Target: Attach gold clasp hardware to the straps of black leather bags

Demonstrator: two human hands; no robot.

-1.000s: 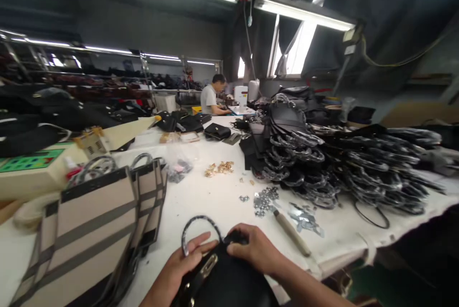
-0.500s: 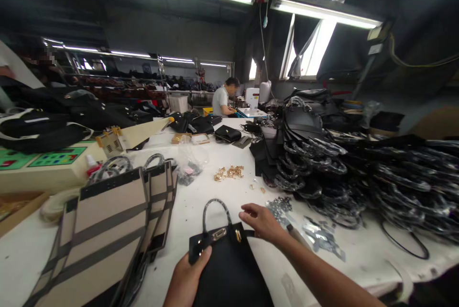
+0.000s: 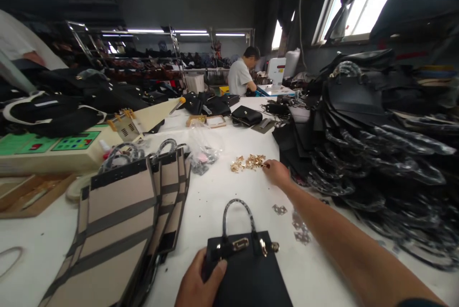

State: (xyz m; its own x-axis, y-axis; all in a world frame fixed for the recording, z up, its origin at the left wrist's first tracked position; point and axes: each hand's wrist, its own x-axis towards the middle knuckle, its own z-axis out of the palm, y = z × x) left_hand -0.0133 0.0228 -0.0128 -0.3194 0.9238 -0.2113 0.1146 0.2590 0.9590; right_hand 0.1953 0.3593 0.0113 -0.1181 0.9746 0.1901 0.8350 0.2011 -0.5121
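My left hand (image 3: pixel 203 278) grips the left edge of a black handbag (image 3: pixel 247 273), thumb on its front and fingers behind. The bag has one upright handle wrapped in clear film, a metal clasp plate and gold-coloured fittings along its top. My right hand (image 3: pixel 278 174) is stretched forward to the right edge of a pile of gold-coloured metal fittings (image 3: pixel 249 162). Its fingertips are pinched together on a small gold-coloured metal fitting, mostly hidden by the fingers. Small flat silvery plates (image 3: pixel 300 228) lie on the white table beneath my right forearm.
Beige-lined bag panels (image 3: pixel 118 216) with dark strips lean in a stack at left. Black bags with film-wrapped handles (image 3: pixel 351 106) are heaped at right. A clear plastic bag (image 3: pixel 202 147) lies behind the panels. Farther off, a person (image 3: pixel 240 75) works by a white machine (image 3: pixel 276 72).
My right hand has gone from beside the bag's top right corner forward to the gold-coloured pile, and its fingers have closed. My left hand keeps hold of the handbag. The camera view has tilted down.
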